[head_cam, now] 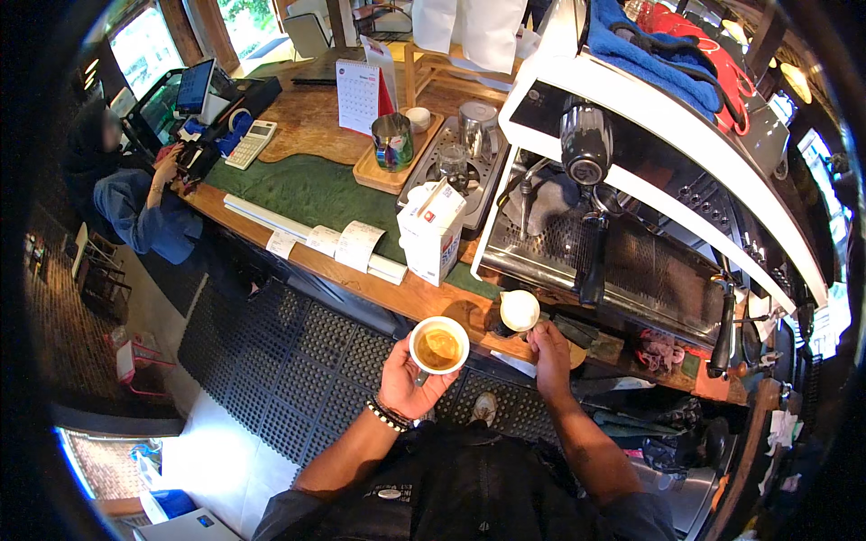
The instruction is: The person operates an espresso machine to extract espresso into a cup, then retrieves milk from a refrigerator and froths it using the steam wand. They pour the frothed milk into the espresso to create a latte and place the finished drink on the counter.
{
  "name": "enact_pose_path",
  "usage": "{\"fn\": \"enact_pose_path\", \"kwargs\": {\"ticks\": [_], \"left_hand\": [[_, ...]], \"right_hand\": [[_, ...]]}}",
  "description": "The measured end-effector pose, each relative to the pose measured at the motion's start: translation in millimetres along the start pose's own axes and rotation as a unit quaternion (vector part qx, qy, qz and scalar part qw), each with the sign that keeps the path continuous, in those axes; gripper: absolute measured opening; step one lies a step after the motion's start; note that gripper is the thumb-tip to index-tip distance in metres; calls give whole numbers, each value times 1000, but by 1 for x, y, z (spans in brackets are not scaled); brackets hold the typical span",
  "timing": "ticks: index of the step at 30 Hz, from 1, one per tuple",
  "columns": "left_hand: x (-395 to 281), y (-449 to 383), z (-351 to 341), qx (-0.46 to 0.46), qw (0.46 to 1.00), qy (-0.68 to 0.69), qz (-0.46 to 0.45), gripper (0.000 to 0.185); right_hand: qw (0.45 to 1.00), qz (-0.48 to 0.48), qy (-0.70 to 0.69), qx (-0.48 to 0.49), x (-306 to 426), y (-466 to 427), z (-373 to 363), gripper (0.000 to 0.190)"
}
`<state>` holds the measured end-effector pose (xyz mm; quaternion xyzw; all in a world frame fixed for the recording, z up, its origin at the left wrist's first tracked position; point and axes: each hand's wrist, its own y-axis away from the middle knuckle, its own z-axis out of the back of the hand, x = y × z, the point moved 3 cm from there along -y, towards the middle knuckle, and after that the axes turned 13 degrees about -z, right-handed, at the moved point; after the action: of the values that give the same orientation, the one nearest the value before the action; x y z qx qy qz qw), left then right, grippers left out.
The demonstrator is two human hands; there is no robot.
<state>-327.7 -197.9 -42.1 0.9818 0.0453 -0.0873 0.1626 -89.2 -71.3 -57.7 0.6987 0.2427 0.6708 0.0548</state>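
Observation:
My left hand (414, 382) is closed around a white cup (440, 366) with brown coffee (436, 346) in it, a paler patch showing on the surface. Just right of the cup, my right hand (551, 358) grips a milk pitcher (519, 311) whose top shows white milk or foam. The pitcher is held level near the counter's front edge, its lower part dark and partly hidden. Beyond both hands stands a white milk carton (433, 233) on the counter. The cup and the pitcher are apart.
An espresso machine (541, 250) with portafilters fills the right side. On the wooden counter (298, 101) are a desk calendar (358, 95), a calculator (250, 144), a metal pitcher on a wooden tray (375, 179) and paper receipts (358, 245). A co-worker (145, 209) stands at the left by a tablet (194, 88).

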Motion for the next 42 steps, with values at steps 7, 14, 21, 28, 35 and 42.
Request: {"fn": "enact_pose_path", "kwargs": {"ticks": [7, 14, 21, 28, 35, 42], "left_hand": [[16, 7, -8, 15, 1000, -8, 20, 50], [23, 35, -9, -80, 994, -64, 34, 46], [24, 37, -23, -18, 998, -55, 20, 43], [24, 33, -29, 46, 999, -26, 11, 47], [26, 31, -28, 25, 999, -28, 23, 49], [20, 33, -27, -6, 998, -56, 18, 49]], "right_hand": [[877, 398, 253, -90, 62, 74, -36, 71], [897, 274, 310, 156, 89, 80, -85, 98], [915, 233, 274, 182, 90, 79, -83, 92], [924, 213, 269, 167, 91, 75, -81, 92], [922, 236, 262, 157, 92, 73, -79, 93], [928, 285, 218, 96, 67, 68, -46, 95]]}}
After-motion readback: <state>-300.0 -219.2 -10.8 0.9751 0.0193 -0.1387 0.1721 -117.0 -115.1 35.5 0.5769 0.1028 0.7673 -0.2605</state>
